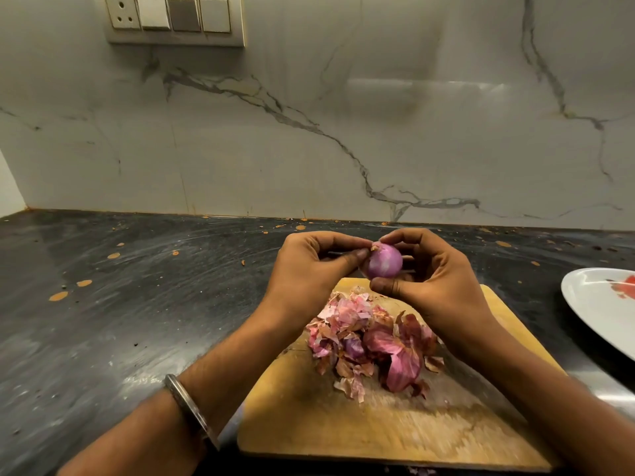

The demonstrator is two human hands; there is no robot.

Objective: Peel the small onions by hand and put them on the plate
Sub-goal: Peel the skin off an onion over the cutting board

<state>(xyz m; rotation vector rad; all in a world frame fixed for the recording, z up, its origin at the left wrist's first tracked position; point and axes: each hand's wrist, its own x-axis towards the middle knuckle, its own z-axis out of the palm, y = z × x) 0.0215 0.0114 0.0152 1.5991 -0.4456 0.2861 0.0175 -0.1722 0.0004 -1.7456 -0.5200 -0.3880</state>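
Right hand (426, 269) grips onion (385, 261) over cutting board (343, 424) – left hand (309, 266) fingertips pinch skin at tip; plate (591, 304) right – no legible writing

A dark stone counter (137, 304), dotted with orange flecks, carries a wooden cutting board (343, 424). Behind it rises a white marble backsplash (309, 132) with grey veins. A switch panel (175, 18) on the backsplash holds 1 socket and 3 switches.
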